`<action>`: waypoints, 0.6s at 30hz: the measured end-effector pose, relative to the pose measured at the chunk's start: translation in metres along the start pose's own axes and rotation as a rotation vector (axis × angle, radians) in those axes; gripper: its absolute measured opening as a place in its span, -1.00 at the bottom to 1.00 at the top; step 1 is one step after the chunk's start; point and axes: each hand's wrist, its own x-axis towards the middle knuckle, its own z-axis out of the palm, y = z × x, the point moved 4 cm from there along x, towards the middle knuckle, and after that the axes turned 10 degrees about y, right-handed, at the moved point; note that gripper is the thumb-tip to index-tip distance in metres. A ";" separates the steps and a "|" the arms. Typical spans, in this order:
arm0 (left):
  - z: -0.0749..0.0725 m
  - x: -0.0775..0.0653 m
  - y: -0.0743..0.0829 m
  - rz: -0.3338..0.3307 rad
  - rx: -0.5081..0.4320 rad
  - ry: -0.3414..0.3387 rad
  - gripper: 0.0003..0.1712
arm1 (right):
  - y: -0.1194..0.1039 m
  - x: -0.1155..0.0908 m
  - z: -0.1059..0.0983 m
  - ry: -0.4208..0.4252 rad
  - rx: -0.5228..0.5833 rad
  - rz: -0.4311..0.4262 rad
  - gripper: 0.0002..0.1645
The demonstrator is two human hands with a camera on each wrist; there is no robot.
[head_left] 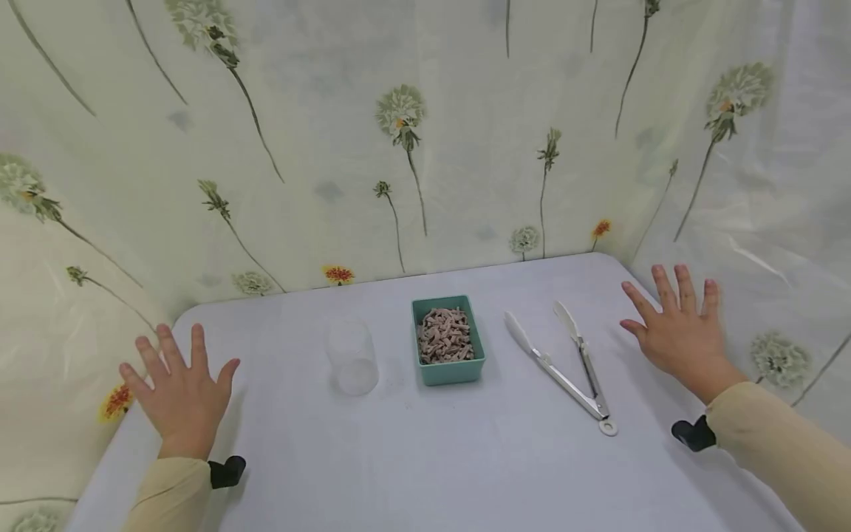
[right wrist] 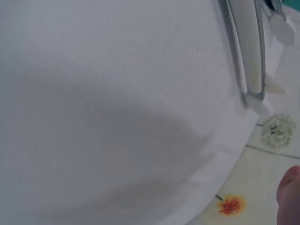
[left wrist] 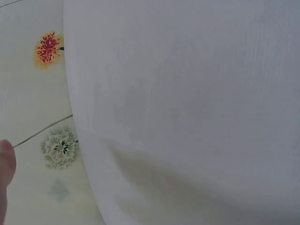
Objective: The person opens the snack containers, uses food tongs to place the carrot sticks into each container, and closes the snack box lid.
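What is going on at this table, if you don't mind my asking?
Nothing is being held at this moment. A person's left hand and right hand are spread, with empty palms facing away, at opposite sides of the table. Between them, from the left, are a clear cup, a teal box of brownish pieces, and tongs lying open, nearest the right hand.

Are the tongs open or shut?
Open: in the head view, the tongs lie with their two arms spread in a V.
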 end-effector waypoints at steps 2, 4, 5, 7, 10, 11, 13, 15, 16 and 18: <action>0.002 -0.002 0.002 -0.006 -0.014 -0.011 0.01 | -0.007 0.000 -0.002 0.000 -0.012 -0.012 -0.12; 0.004 -0.002 0.005 -0.014 -0.023 -0.028 0.03 | -0.016 0.001 -0.004 0.007 -0.019 -0.025 -0.12; 0.005 -0.002 0.006 -0.022 -0.034 -0.033 0.04 | -0.021 0.002 -0.005 0.010 -0.023 -0.032 -0.13; 0.007 -0.002 0.010 -0.041 -0.064 -0.066 0.06 | -0.030 0.003 -0.007 0.009 -0.028 -0.044 -0.14; 0.013 -0.005 0.018 -0.091 -0.154 -0.116 0.10 | -0.042 0.003 -0.010 0.021 -0.016 -0.064 -0.15; 0.015 -0.007 0.022 -0.110 -0.194 -0.136 0.10 | -0.046 0.002 -0.011 0.026 -0.005 -0.068 -0.16; 0.020 -0.012 0.029 -0.139 -0.266 -0.176 0.11 | -0.053 0.001 -0.011 0.032 0.025 -0.076 -0.17; 0.023 -0.017 0.037 -0.152 -0.330 -0.201 0.10 | -0.059 -0.001 -0.009 0.029 0.056 -0.079 -0.17; 0.024 -0.019 0.041 -0.152 -0.359 -0.218 0.09 | -0.062 -0.003 -0.008 0.026 0.070 -0.079 -0.18; 0.026 -0.024 0.048 -0.153 -0.419 -0.252 0.08 | -0.069 -0.005 -0.005 0.008 0.096 -0.072 -0.17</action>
